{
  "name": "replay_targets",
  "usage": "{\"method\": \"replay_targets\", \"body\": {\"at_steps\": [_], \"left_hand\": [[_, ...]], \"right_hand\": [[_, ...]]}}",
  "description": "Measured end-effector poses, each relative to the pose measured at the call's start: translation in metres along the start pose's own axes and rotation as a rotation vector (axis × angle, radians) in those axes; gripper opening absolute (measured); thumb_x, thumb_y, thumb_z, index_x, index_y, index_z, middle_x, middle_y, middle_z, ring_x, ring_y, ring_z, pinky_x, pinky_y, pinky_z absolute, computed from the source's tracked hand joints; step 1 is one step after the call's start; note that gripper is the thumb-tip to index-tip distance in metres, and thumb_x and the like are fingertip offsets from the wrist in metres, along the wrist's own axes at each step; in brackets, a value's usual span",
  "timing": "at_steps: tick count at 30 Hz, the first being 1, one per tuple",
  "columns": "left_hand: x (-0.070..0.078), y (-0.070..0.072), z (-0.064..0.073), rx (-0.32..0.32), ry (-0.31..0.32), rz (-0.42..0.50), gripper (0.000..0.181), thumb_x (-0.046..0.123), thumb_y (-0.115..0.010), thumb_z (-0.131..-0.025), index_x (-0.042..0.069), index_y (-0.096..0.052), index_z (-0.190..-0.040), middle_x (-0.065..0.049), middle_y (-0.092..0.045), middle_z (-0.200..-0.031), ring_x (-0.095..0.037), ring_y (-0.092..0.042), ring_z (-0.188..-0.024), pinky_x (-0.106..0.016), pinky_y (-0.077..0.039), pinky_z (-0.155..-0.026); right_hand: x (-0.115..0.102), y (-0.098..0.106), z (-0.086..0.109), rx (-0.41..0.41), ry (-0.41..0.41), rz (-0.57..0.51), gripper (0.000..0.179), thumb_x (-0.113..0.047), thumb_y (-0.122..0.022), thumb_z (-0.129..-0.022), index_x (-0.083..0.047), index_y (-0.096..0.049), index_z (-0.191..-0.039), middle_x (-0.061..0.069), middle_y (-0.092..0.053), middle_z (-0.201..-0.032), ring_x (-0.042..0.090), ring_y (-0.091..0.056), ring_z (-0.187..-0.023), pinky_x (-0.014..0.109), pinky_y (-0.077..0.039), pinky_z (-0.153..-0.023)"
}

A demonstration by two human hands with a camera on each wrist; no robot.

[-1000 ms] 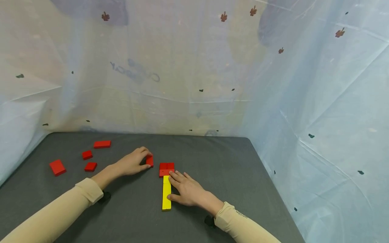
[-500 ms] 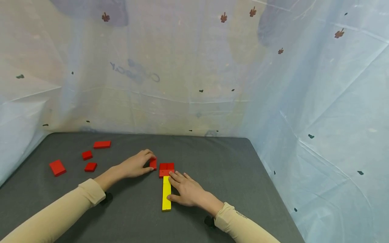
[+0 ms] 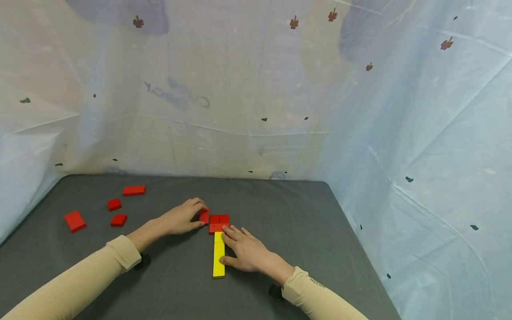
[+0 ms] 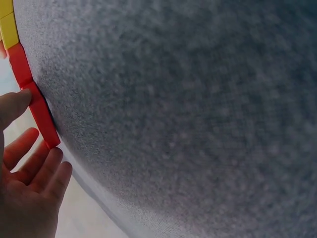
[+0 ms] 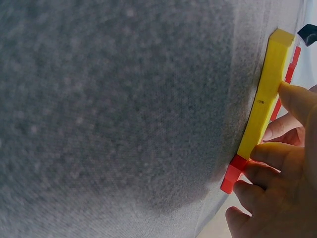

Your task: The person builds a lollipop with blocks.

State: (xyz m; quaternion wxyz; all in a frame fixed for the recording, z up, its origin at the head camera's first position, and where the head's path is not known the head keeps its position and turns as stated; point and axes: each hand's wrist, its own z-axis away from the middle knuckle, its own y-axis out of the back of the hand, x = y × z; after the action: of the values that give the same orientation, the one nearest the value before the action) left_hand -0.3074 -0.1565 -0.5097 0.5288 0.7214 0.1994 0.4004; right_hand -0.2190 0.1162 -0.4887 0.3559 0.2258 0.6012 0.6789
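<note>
In the head view my left hand point(image 3: 180, 218) pinches a flat red block point(image 3: 204, 216), thumb at its near end and fingers at its far end. The left wrist view has this red block point(image 4: 43, 116) lying end to end with another red piece, along the cloth. Right of it, in the head view, sits a small group of red blocks point(image 3: 218, 219). A long yellow strip of blocks point(image 3: 218, 262) runs from that group toward me. My right hand point(image 3: 248, 251) rests along the strip's right side, fingers extended, thumb on the yellow and fingertips reaching the red blocks.
Loose red blocks lie at the table's left: a long one point(image 3: 134, 190), two small ones point(image 3: 114, 204) and a larger one point(image 3: 75, 221). Grey cloth covers the table point(image 3: 280, 209). A pale printed sheet point(image 3: 240, 89) hangs behind and at the sides.
My left hand has slid the red block rightward and slightly nearer, up to the red group. The right hand stays in place on the yellow strip.
</note>
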Motion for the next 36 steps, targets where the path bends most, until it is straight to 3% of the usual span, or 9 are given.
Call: {"method": "replay_targets", "body": {"at_steps": [36], "left_hand": [[-0.0001,-0.0055,-0.0002,-0.021,0.020,0.001,0.042,0.027,-0.077,-0.097,0.008,-0.065,-0.132,-0.013,-0.057,-0.137,-0.032,-0.058,-0.124,-0.052,-0.052,-0.103]], "right_hand": [[-0.0006,0.0010,0.0006,-0.006,0.000,-0.011,0.074,-0.055,-0.056,-0.104,-0.014,-0.037,-0.162,0.000,-0.023,-0.172,0.018,-0.021,-0.158,0.046,-0.024,-0.127]]}}
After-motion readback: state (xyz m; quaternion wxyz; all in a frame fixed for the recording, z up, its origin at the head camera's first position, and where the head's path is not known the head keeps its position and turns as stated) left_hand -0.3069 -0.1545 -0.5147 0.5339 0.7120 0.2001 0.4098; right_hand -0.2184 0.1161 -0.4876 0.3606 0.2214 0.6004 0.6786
